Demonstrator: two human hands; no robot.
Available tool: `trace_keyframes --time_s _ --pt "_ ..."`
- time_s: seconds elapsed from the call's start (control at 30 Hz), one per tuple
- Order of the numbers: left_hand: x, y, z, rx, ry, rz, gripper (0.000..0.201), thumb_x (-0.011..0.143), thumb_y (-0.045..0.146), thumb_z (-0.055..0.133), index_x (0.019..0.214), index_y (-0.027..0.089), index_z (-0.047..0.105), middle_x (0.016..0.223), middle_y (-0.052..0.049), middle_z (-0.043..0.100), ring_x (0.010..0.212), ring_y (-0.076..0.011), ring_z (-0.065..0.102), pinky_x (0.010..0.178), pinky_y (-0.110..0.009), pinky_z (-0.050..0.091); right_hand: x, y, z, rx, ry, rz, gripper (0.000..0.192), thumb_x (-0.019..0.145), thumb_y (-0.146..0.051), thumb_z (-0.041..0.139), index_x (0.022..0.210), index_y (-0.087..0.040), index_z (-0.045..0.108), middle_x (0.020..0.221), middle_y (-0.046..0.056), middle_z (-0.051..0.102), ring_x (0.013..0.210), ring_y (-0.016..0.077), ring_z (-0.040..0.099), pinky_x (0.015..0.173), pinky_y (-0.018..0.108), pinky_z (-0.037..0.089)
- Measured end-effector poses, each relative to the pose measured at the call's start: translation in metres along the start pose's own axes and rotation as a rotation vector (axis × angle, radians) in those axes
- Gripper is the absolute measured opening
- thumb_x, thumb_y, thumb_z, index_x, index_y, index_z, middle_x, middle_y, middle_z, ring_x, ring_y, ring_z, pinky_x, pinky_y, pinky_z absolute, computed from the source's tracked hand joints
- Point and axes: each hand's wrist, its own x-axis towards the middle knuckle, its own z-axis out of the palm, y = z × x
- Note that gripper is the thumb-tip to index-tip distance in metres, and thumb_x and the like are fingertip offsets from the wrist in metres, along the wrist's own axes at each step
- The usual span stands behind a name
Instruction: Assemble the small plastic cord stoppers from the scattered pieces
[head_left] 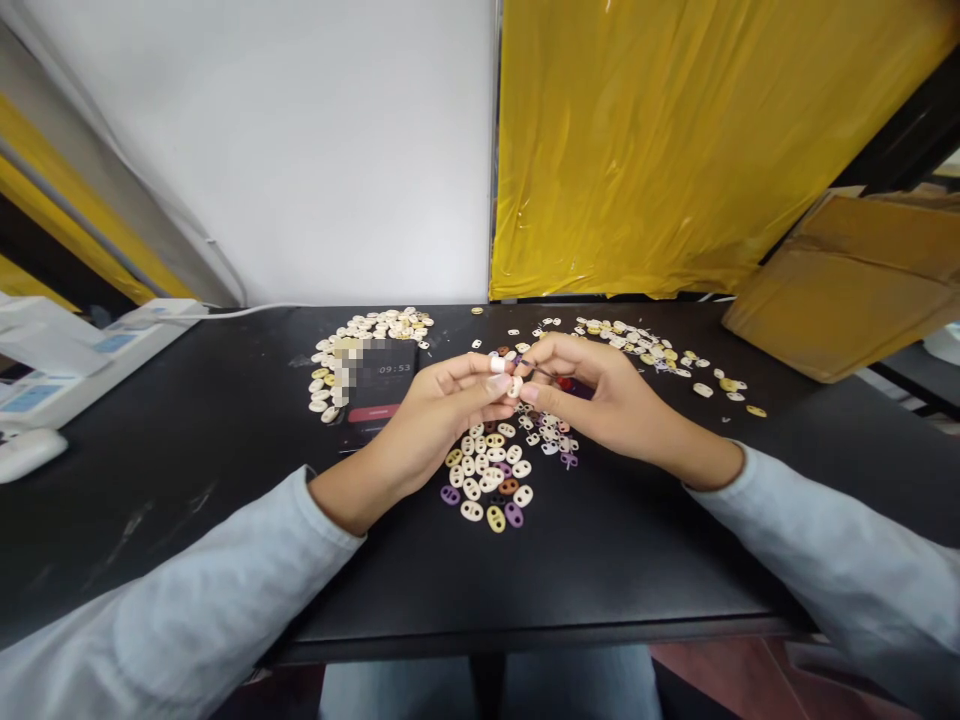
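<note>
Head view: both hands are meeting over a small white bead (514, 385).
Left hand (442, 410) is pinching the bead at its fingertips; right hand (600, 390) is gripping a thin needle-like tool (536, 368) pointing leftward into it, above the loose bead pile (491, 475) on the black table (225, 430).

You have two hands (442, 410) (592, 390) over one black surface (225, 420). Three heaps of small beads lie on it: one behind the phone (375, 330), one at the back right (645, 350), one below your fingers (495, 470), each too many to count. One phone (379, 395), one cardboard box (840, 280).
</note>
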Motion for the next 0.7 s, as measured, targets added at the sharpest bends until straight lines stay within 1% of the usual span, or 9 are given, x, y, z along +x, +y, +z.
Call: trace_keyframes --time_s 0.1,0.17,0.27,0.33,0.43,0.6,0.7 --pt "0.001 0.0 0.001 0.017 0.007 0.049 0.014 0.077 0.019 0.079 0.09 0.015 0.076 0.088 -0.003 0.074 0.08 -0.0113 0.069 0.081 -0.023 0.057 -0.001 -0.001 0.0 0.012 -0.018 0.033 0.008 0.093 -0.025 0.059 0.096 -0.019 0.055 0.077 0.0 0.061 0.069 0.0131 0.058 0.065 0.027 0.046" --pt "0.001 -0.001 0.001 0.059 0.044 0.094 0.017 0.077 0.021 0.079 0.093 0.016 0.077 0.089 -0.004 0.075 0.079 -0.0114 0.069 0.081 -0.024 0.057 -0.002 0.0 0.0 0.001 -0.025 0.05 0.004 0.096 -0.023 0.054 0.095 -0.019 0.053 0.076 -0.001 0.06 0.068 0.0129 0.058 0.063 0.026 0.044" --pt "0.003 -0.001 0.001 0.134 0.141 0.162 0.017 0.077 0.022 0.08 0.092 0.015 0.077 0.087 -0.003 0.076 0.075 -0.0111 0.069 0.076 -0.024 0.057 -0.003 0.002 -0.001 -0.063 -0.03 0.056 0.013 0.098 -0.024 0.048 0.088 -0.019 0.054 0.071 -0.001 0.058 0.064 0.0122 0.055 0.059 0.025 0.042" --pt "0.003 -0.001 0.001 0.182 0.184 0.191 0.018 0.076 0.023 0.08 0.092 0.015 0.076 0.086 -0.004 0.076 0.074 -0.0125 0.07 0.07 -0.023 0.057 -0.002 0.004 -0.001 -0.107 -0.023 0.054 0.014 0.098 -0.024 0.049 0.086 -0.019 0.054 0.068 -0.002 0.057 0.062 0.012 0.055 0.059 0.025 0.042" --pt "0.004 -0.001 0.001 0.24 0.208 0.215 0.022 0.075 0.024 0.081 0.093 0.014 0.074 0.086 -0.004 0.076 0.075 -0.0151 0.072 0.064 -0.023 0.057 -0.002 0.006 0.001 -0.125 -0.013 0.075 0.012 0.098 -0.024 0.05 0.088 -0.018 0.055 0.067 -0.002 0.06 0.059 0.0117 0.056 0.058 0.025 0.042" --pt "0.002 -0.001 0.002 0.274 0.239 0.216 0.021 0.076 0.026 0.08 0.092 0.014 0.073 0.086 -0.005 0.076 0.079 -0.017 0.073 0.069 -0.026 0.059 -0.002 0.009 0.002 -0.097 0.024 0.101 0.012 0.098 -0.026 0.05 0.089 -0.019 0.054 0.063 -0.003 0.06 0.054 0.0103 0.055 0.057 0.023 0.043" --pt "0.002 -0.002 0.001 0.29 0.227 0.232 0.021 0.074 0.025 0.081 0.091 0.014 0.073 0.085 -0.005 0.075 0.08 -0.0175 0.073 0.072 -0.027 0.059 -0.002 0.009 0.001 -0.11 0.016 0.107 0.011 0.097 -0.026 0.051 0.088 -0.019 0.054 0.062 -0.003 0.06 0.052 0.0105 0.055 0.056 0.024 0.043"
